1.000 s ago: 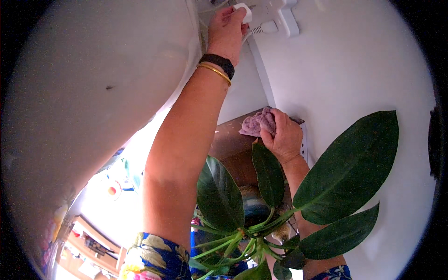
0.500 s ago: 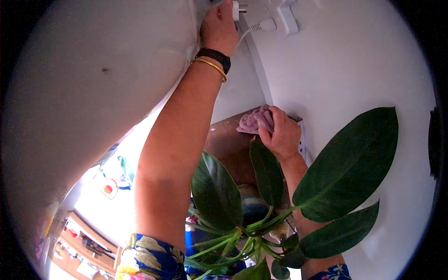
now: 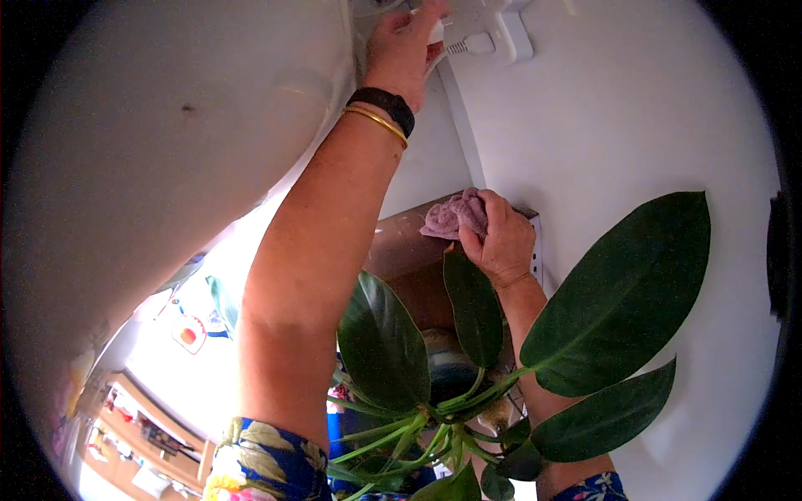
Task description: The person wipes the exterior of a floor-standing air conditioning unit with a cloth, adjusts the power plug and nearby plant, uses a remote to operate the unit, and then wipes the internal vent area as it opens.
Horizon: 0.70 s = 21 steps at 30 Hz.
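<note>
High up near the wall, my left hand (image 3: pixel 401 54) grips a white plug (image 3: pixel 436 33), its fingers closed around it. The plug is partly hidden by the fingers. Just right of it, a white corded plug (image 3: pixel 478 43) sits at a white socket strip (image 3: pixel 515 33) on the wall. Lower down, my right hand (image 3: pixel 506 242) clasps a crumpled mauve cloth (image 3: pixel 456 215), pressing it on the top edge of a brown, shiny surface (image 3: pixel 401 238). My right forearm passes behind the leaves of a plant (image 3: pixel 618 292).
Large green leaves and stems spread across the lower middle, close to both forearms. A big pale rounded surface (image 3: pixel 184 167) fills the left side. The white wall (image 3: pixel 652 125) rises at right. Wooden shelves (image 3: pixel 154 434) with small items show at lower left.
My left hand has turned and shifted slightly right with the plug, bringing it nearer the corded plug; its prongs show less now. The right hand with the cloth has barely moved.
</note>
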Each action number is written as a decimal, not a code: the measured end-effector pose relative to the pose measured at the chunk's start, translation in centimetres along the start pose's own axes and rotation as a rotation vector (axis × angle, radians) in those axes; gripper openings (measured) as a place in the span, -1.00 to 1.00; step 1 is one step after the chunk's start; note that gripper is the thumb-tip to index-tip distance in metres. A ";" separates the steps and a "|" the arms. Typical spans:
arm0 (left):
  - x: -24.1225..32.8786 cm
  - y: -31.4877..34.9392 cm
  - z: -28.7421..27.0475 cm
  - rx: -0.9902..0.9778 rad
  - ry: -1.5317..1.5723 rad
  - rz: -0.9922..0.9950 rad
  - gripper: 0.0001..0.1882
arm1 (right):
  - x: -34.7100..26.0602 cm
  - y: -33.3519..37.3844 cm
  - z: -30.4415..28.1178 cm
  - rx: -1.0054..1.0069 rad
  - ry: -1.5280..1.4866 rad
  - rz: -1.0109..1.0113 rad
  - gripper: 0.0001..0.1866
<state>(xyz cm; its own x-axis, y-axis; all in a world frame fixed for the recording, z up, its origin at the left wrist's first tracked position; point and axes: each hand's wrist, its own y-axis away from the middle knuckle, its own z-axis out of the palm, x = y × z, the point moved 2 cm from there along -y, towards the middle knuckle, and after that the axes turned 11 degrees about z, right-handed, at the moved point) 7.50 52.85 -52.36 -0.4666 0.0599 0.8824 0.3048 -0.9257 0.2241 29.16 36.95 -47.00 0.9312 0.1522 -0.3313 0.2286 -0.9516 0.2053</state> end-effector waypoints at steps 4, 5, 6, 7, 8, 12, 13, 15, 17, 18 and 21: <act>0.4 0.5 1.1 0.108 0.211 0.009 -0.83 | -0.1 0.0 0.0 0.010 0.005 -0.022 -0.52; 0.7 0.6 1.2 0.116 0.261 -0.023 -0.83 | 0.0 0.0 0.0 0.021 0.011 -0.025 -0.53; 0.6 0.5 1.0 0.124 0.309 -0.053 -0.83 | -0.1 0.0 0.0 0.032 0.014 -0.030 -0.54; 0.5 0.5 0.5 0.126 0.307 -0.053 -0.83 | -0.2 0.0 0.0 0.031 0.012 -0.030 -0.54; 0.4 0.5 -0.1 0.116 0.365 -0.098 -0.81 | -0.3 0.0 0.1 0.028 0.019 -0.022 -0.55; -0.5 0.5 -0.9 0.191 0.335 -0.213 -0.69 | -0.6 -0.1 -0.2 0.018 0.021 -0.018 -0.56; -0.5 0.6 -0.8 0.189 0.338 -0.216 -0.69 | -0.5 -0.1 -0.3 0.018 0.024 -0.014 -0.56; -0.1 1.2 -0.6 0.149 0.201 -0.234 -0.68 | -0.4 -0.1 -0.4 0.011 -0.003 -0.013 -0.55; 0.5 2.1 -0.2 0.104 0.069 -0.252 -0.67 | 0.1 0.1 -0.4 0.003 0.020 0.001 -0.54; 0.8 2.3 -0.5 0.086 -0.003 -0.254 -0.66 | 0.2 0.1 -0.2 -0.006 0.030 0.003 -0.53; -1.1 0.5 -3.0 -0.117 -0.374 -0.159 -0.62 | -0.4 0.1 0.5 -0.007 0.012 -0.012 -0.51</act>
<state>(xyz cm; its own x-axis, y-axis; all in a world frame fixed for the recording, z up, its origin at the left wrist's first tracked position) 5.69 51.20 -54.44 -0.1600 0.3170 0.9348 0.1474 -0.9288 0.3401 28.64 36.63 -47.32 0.9316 0.1672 -0.3226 0.2421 -0.9477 0.2081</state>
